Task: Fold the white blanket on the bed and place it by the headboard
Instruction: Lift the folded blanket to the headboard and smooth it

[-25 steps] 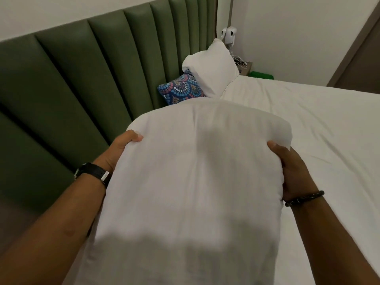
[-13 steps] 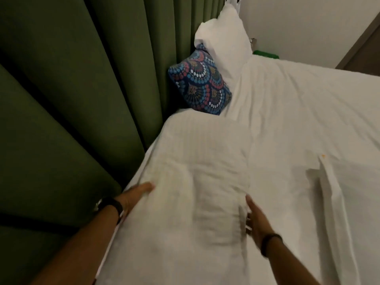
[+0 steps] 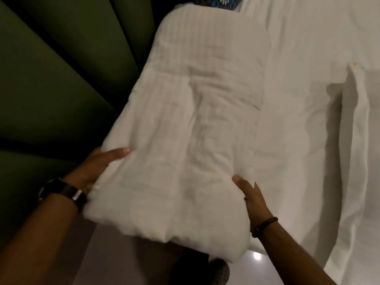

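Dim, warm indoor light, soft motion blur throughout, wide-angle bending seen at the edges, headboard sunk in shadow, small glare spot on floor, perhaps a lamp reflected.

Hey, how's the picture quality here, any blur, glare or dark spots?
Head view: dim, warm light; the folded blanket looks soft and slightly motion-blurred near the left hand and right hand; the green headboard falls into deep shadow; one small glare spot on the floor; wide-angle stretch at edges.

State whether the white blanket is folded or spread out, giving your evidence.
Folded: the white blanket forms a thick, compact bundle with rounded edges, held between the left hand and right hand.
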A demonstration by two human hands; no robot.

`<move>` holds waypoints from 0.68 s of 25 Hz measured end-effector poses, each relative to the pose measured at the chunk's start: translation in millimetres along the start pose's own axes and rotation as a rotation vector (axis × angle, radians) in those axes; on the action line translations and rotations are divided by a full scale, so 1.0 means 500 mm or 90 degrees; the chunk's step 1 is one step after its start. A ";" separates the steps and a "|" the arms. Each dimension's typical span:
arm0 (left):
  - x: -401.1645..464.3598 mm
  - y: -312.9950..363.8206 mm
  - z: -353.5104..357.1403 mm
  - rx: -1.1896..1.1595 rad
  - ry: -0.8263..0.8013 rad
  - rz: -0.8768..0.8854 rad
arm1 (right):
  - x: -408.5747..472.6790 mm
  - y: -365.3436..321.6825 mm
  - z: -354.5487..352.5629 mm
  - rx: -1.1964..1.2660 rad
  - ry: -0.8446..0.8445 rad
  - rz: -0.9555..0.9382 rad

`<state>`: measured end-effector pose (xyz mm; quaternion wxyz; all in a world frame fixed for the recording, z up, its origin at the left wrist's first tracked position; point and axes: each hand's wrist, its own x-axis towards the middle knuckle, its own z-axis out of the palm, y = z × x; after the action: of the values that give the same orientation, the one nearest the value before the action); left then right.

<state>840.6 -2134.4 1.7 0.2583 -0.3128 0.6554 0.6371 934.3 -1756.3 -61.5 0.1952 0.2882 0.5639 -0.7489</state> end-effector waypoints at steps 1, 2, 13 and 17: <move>-0.008 0.006 -0.019 0.013 0.012 0.027 | -0.004 0.022 0.008 0.026 -0.015 0.016; -0.014 -0.002 -0.031 0.057 0.029 0.037 | -0.007 0.046 0.012 0.039 -0.029 0.049; -0.055 -0.149 0.122 0.634 0.380 0.331 | -0.013 0.017 0.131 -0.575 0.190 -0.447; -0.036 -0.170 0.195 0.756 0.281 0.327 | 0.185 -0.127 0.172 -1.067 -0.158 -0.774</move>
<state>909.6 -2034.9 -47.5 0.0874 -0.0751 0.9845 0.1320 806.8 -1817.1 -58.4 -0.0205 -0.3513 0.9291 -0.1136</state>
